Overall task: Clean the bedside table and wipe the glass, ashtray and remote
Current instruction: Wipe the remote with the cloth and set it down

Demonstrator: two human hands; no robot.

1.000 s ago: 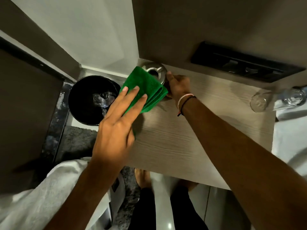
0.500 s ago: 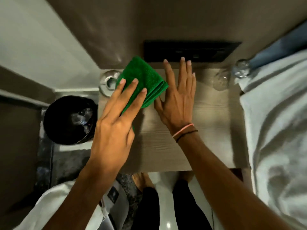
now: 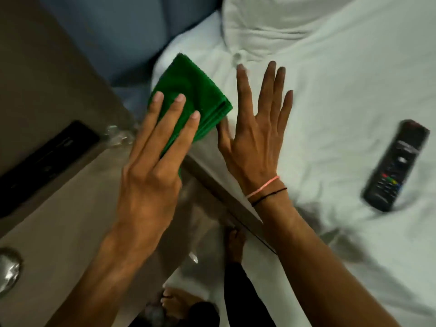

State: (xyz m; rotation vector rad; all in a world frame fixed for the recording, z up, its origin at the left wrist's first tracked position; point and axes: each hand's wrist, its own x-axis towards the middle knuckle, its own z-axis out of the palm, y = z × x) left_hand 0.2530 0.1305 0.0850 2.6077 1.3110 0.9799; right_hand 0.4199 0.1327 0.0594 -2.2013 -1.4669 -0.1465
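Observation:
My left hand (image 3: pixel 151 168) holds a folded green cloth (image 3: pixel 195 90) with fingers straight over it, above the right edge of the wooden bedside table (image 3: pixel 70 220). My right hand (image 3: pixel 254 138) is spread flat with nothing in it, over the white bed sheet (image 3: pixel 330 90). A black remote (image 3: pixel 396 165) lies on the sheet to the right of that hand. The clear glass (image 3: pixel 118 135) stands blurred at the table's back right, partly hidden by my left hand. The metal ashtray (image 3: pixel 8 271) shows at the left edge.
A black switch panel (image 3: pixel 47 156) sits in the wall behind the table. A white pillow (image 3: pixel 271 20) lies at the head of the bed, beside a blue headboard (image 3: pixel 129 31). My bare feet (image 3: pixel 233 244) stand on the floor below.
The view has swung right from the table to the bed. Both hands moved right with the cloth; the remote came into view and the black bin left it.

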